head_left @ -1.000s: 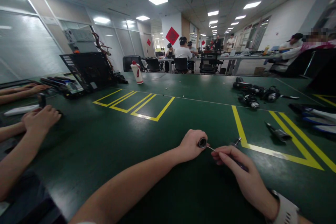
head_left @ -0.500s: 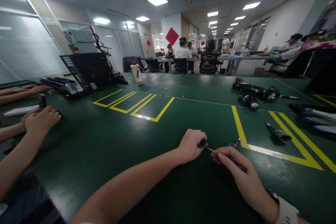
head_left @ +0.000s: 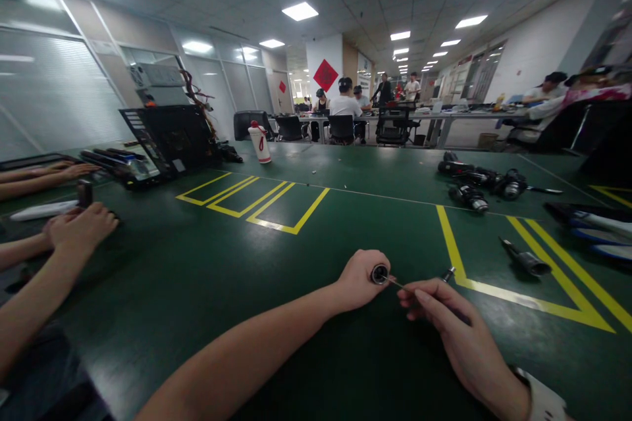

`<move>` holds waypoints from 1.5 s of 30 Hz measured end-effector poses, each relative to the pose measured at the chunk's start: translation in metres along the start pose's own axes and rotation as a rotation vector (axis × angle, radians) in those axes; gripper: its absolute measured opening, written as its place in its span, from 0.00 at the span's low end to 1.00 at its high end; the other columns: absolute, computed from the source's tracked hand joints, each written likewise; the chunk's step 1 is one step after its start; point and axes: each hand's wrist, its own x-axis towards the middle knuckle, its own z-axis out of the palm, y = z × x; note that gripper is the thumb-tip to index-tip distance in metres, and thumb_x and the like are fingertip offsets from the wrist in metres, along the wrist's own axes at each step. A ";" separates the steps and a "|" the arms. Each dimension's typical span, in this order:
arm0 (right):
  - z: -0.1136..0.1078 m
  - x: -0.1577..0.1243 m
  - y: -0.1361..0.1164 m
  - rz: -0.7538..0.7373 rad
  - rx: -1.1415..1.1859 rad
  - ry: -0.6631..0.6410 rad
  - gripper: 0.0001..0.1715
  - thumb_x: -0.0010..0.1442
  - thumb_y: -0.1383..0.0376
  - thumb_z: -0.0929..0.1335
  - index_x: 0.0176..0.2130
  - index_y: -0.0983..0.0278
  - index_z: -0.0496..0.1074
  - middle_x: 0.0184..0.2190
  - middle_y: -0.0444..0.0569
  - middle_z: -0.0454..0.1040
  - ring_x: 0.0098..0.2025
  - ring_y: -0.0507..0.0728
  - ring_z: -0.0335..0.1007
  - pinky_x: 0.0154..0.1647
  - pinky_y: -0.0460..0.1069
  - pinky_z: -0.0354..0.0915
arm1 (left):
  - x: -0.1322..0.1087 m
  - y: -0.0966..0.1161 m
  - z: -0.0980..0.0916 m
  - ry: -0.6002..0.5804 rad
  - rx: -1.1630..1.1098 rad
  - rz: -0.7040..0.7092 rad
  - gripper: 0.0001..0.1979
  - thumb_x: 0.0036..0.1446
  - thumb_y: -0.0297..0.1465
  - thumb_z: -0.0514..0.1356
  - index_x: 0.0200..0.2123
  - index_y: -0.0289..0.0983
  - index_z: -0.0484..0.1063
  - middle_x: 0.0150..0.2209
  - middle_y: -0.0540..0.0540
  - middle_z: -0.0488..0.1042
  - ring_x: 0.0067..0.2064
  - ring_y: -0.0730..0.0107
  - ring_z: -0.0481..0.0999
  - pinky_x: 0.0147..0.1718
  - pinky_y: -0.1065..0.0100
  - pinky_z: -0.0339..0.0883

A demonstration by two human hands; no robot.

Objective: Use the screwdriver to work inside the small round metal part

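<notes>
My left hand is closed around a dark cylindrical part, whose round open end faces me. In my right hand is a thin-shafted screwdriver, pinched between thumb and fingers. Its slim metal shaft points left and the tip reaches the mouth of the cylinder; how deep it goes I cannot tell. Just behind my right hand, a small dark piece with a metal tip lies on the green table. Farther right rests a dark, flared housing inside a yellow-taped outline.
Several dark power-tool parts lie at the back right. A white cup with a red lid stands toward the back left, near a black panel. A co-worker's hands rest at the left edge, around a dark object.
The cylinder's open end has turned more toward me, with the screwdriver tip at its mouth. Both hands appear slightly lower, as does the whole scene.
</notes>
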 end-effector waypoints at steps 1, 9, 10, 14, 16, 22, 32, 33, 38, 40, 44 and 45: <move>0.000 0.000 0.001 -0.014 -0.032 0.009 0.13 0.57 0.56 0.67 0.34 0.62 0.75 0.34 0.48 0.75 0.38 0.58 0.70 0.37 0.52 0.66 | 0.000 0.000 0.000 -0.004 0.025 0.004 0.09 0.52 0.32 0.60 0.26 0.35 0.65 0.26 0.53 0.66 0.28 0.75 0.66 0.32 0.71 0.58; 0.000 -0.001 0.002 -0.022 -0.070 -0.012 0.13 0.56 0.56 0.67 0.34 0.63 0.76 0.32 0.49 0.75 0.37 0.59 0.71 0.37 0.53 0.67 | -0.002 0.002 0.001 -0.003 0.115 0.035 0.06 0.54 0.30 0.59 0.27 0.35 0.66 0.27 0.51 0.68 0.31 0.73 0.67 0.35 0.69 0.58; 0.001 0.000 0.001 -0.009 -0.043 -0.013 0.13 0.57 0.56 0.67 0.34 0.63 0.76 0.33 0.50 0.75 0.37 0.59 0.71 0.36 0.53 0.67 | -0.002 0.002 0.001 0.007 0.080 0.015 0.07 0.54 0.31 0.60 0.26 0.35 0.66 0.27 0.52 0.67 0.30 0.73 0.67 0.35 0.69 0.58; 0.003 0.000 -0.003 0.015 0.003 -0.013 0.14 0.56 0.56 0.67 0.36 0.62 0.76 0.35 0.50 0.75 0.38 0.59 0.71 0.36 0.53 0.68 | 0.000 -0.001 0.000 -0.006 -0.051 -0.045 0.10 0.52 0.33 0.61 0.25 0.35 0.65 0.26 0.52 0.66 0.29 0.75 0.65 0.33 0.71 0.59; 0.003 0.000 -0.002 0.000 -0.025 -0.016 0.14 0.56 0.55 0.67 0.36 0.62 0.76 0.35 0.50 0.75 0.37 0.59 0.71 0.37 0.53 0.68 | 0.001 -0.001 -0.001 -0.033 -0.087 -0.058 0.10 0.51 0.33 0.62 0.26 0.35 0.65 0.27 0.53 0.66 0.29 0.75 0.65 0.32 0.72 0.60; 0.000 -0.001 0.003 -0.039 -0.151 0.007 0.14 0.56 0.55 0.67 0.37 0.62 0.75 0.35 0.50 0.76 0.37 0.59 0.72 0.38 0.53 0.68 | 0.002 0.001 0.000 -0.025 -0.032 -0.086 0.08 0.51 0.32 0.62 0.25 0.35 0.66 0.27 0.52 0.66 0.30 0.74 0.65 0.32 0.71 0.60; 0.004 -0.002 -0.007 -0.094 -0.243 -0.010 0.14 0.56 0.55 0.67 0.35 0.62 0.76 0.32 0.49 0.77 0.32 0.57 0.72 0.34 0.52 0.70 | 0.002 0.000 0.001 -0.036 -0.022 -0.103 0.09 0.51 0.32 0.61 0.25 0.35 0.65 0.25 0.53 0.65 0.29 0.75 0.65 0.30 0.72 0.58; 0.004 -0.002 -0.007 -0.107 -0.267 -0.011 0.14 0.56 0.55 0.67 0.35 0.61 0.76 0.33 0.49 0.77 0.32 0.57 0.73 0.34 0.52 0.70 | 0.002 0.000 0.001 -0.037 -0.024 -0.104 0.09 0.51 0.32 0.61 0.25 0.35 0.65 0.25 0.53 0.65 0.29 0.75 0.65 0.30 0.72 0.59; 0.003 -0.005 -0.006 -0.200 -0.382 -0.022 0.12 0.57 0.57 0.66 0.36 0.60 0.75 0.34 0.48 0.77 0.35 0.58 0.73 0.36 0.52 0.69 | 0.001 0.001 0.000 -0.025 -0.042 -0.074 0.10 0.51 0.33 0.61 0.25 0.35 0.65 0.25 0.53 0.66 0.30 0.75 0.65 0.31 0.72 0.59; 0.004 -0.006 -0.006 -0.229 -0.395 -0.013 0.11 0.57 0.58 0.66 0.35 0.60 0.75 0.33 0.48 0.77 0.34 0.58 0.73 0.36 0.52 0.69 | 0.001 0.001 0.000 -0.011 -0.052 -0.060 0.10 0.51 0.33 0.62 0.25 0.35 0.64 0.26 0.53 0.66 0.30 0.75 0.65 0.32 0.72 0.59; 0.004 -0.006 -0.007 -0.279 -0.409 0.009 0.10 0.57 0.59 0.66 0.34 0.60 0.76 0.32 0.48 0.77 0.34 0.58 0.73 0.35 0.51 0.70 | 0.000 0.001 -0.001 -0.014 -0.043 -0.066 0.10 0.51 0.33 0.62 0.25 0.36 0.64 0.26 0.53 0.65 0.30 0.75 0.65 0.32 0.71 0.59; 0.004 -0.007 -0.007 -0.297 -0.414 0.008 0.10 0.57 0.59 0.66 0.34 0.60 0.76 0.32 0.48 0.77 0.34 0.58 0.73 0.35 0.51 0.70 | 0.000 0.000 -0.001 -0.018 -0.040 -0.071 0.10 0.51 0.33 0.62 0.25 0.36 0.64 0.26 0.53 0.65 0.30 0.75 0.65 0.32 0.71 0.59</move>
